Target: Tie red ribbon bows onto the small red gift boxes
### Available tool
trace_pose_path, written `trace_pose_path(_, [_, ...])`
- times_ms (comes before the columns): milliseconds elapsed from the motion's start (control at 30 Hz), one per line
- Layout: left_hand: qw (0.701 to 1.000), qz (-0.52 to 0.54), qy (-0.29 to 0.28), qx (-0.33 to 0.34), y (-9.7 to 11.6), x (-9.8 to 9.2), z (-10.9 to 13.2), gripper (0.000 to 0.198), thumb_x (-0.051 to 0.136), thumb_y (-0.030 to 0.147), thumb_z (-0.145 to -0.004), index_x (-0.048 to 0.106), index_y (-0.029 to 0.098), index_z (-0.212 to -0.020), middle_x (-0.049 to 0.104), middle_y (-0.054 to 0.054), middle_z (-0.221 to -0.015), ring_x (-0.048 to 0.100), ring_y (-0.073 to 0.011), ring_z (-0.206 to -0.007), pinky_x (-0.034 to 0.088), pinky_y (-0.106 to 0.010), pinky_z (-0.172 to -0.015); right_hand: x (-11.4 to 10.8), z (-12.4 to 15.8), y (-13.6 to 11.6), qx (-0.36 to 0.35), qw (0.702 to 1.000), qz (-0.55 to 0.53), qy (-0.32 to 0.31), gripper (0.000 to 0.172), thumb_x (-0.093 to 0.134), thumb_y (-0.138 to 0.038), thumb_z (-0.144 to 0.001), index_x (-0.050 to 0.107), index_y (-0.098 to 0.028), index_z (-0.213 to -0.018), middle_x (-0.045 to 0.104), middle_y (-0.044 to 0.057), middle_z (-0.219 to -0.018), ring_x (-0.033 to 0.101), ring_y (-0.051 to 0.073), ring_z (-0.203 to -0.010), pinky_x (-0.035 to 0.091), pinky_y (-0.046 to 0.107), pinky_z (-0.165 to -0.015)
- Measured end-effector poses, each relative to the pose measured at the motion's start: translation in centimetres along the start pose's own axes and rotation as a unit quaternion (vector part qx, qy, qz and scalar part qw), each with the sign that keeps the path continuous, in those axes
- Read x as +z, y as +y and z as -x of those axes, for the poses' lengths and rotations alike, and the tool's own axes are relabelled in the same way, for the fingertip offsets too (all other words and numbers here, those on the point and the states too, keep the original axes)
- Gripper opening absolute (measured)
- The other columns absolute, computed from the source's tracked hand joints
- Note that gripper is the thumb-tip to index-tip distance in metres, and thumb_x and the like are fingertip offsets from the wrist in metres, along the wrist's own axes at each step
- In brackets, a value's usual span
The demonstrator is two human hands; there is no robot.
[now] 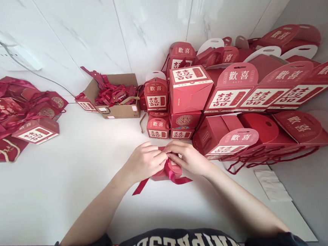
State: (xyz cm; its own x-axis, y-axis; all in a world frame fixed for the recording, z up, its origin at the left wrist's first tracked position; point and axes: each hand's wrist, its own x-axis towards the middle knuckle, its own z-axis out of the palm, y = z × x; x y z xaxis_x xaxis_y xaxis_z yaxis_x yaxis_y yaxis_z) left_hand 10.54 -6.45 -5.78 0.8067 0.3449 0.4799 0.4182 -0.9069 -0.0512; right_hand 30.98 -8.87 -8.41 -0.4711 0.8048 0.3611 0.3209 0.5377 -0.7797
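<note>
Working frame-centre: left hand (pixel 147 161) and right hand (pixel 187 157) both pinch ribbon (pixel 172 175) atop small red box (pixel 161 175); keep tension even, avoid crushing.

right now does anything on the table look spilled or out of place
Nothing looks spilled, just slightly untidy: red ribbons stick up past the rim of the cardboard box, and dark red cords trail loosely in front of the stacked boxes.
</note>
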Motion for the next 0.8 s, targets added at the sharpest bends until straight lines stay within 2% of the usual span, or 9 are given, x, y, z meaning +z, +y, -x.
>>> trace_pose_path(100, [0.996,-0.063,0.057,0.028,0.1,0.8,0.8,0.022,0.057,0.013,-0.087,0.056,0.018,-0.066,0.051,0.004,-0.052,0.046,-0.0121,-0.053,0.033,-0.03,-0.056,-0.3,-0.1,0.4,-0.015,1.0,0.003,-0.006,0.02,0.052,-0.022,-0.096,0.07,-0.023,-0.105,0.067,0.007,-0.104,0.065,0.018,-0.097,0.053,0.033,-0.087])
trace_pose_path(333, [0.989,-0.103,0.103,0.021,0.8,1.7,1.9,0.027,0.061,0.011,-0.086,0.049,0.018,-0.063,0.05,0.004,-0.054,0.046,-0.0107,-0.053,0.035,-0.03,-0.056,-1.0,-0.2,0.8,-0.034,0.999,-0.011,-0.034,0.019,0.056,-0.023,-0.094,0.073,-0.021,-0.103,0.07,0.008,-0.108,0.067,0.018,-0.098,0.055,0.033,-0.087])
trace_pose_path(500, [0.987,-0.101,0.12,0.026,1.1,2.0,2.1,0.016,0.066,0.009,-0.083,0.055,0.016,-0.073,0.056,0.003,-0.057,0.051,-0.0111,-0.054,0.036,-0.03,-0.056,-0.4,0.2,0.7,-0.056,0.995,0.075,-0.032,0.019,0.054,-0.017,-0.093,0.068,-0.02,-0.106,0.07,0.007,-0.109,0.066,0.018,-0.1,0.054,0.032,-0.089])
trace_pose_path(600, [0.987,-0.096,0.124,0.026,1.1,2.1,2.3,0.017,0.065,0.008,-0.083,0.054,0.017,-0.073,0.056,0.003,-0.057,0.051,-0.0111,-0.054,0.036,-0.03,-0.056,-0.2,0.3,0.4,-0.051,0.992,0.116,-0.027,0.018,0.053,-0.015,-0.092,0.064,-0.019,-0.106,0.069,0.008,-0.108,0.066,0.019,-0.096,0.053,0.033,-0.086])
trace_pose_path(700, [0.987,-0.097,0.125,0.019,1.1,2.2,2.5,0.017,0.064,0.008,-0.083,0.054,0.017,-0.073,0.057,0.004,-0.058,0.051,-0.0107,-0.053,0.036,-0.03,-0.056,-0.1,0.1,0.1,-0.023,0.997,0.071,-0.025,0.02,0.052,-0.013,-0.089,0.058,-0.019,-0.108,0.068,0.006,-0.101,0.063,0.015,-0.08,0.054,0.029,-0.075])
trace_pose_path(800, [0.986,-0.098,0.131,0.014,1.2,2.2,2.7,0.019,0.067,0.008,-0.081,0.053,0.017,-0.072,0.058,0.004,-0.057,0.051,-0.0105,-0.052,0.036,-0.03,-0.055,-0.1,0.0,0.0,-0.03,0.999,0.021,-0.02,0.02,0.053,-0.01,-0.088,0.057,-0.019,-0.106,0.067,0.005,-0.097,0.062,0.014,-0.079,0.053,0.028,-0.073])
